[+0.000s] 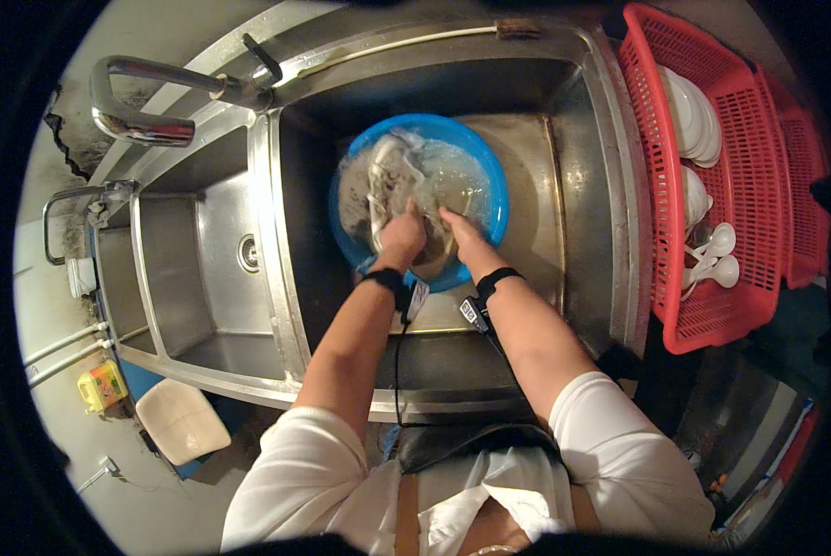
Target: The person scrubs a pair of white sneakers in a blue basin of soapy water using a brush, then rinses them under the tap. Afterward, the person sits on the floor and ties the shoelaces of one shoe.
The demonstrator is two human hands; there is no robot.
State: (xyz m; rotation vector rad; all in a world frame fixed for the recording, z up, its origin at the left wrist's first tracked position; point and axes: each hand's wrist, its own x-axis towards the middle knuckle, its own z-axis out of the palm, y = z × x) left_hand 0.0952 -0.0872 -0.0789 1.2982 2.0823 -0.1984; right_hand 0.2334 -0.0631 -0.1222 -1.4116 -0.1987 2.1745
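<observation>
A blue plastic basin of murky, sudsy water stands in the large steel sink compartment. A pale wet cloth lies partly under the water on the basin's left side. My left hand is at the water beside the cloth's near end, one finger stretched forward. Whether it grips the cloth is not visible. Just to its right, my right hand reaches into the water with a finger pointing inward. Its other fingers are hidden, and nothing shows in it. Both wrists wear black straps with cabled devices.
A chrome faucet juts over the smaller left sink compartment. Along the right rim stands a red plastic basket with white plates and white spoons. A yellow jug and a pale stool seat are at lower left.
</observation>
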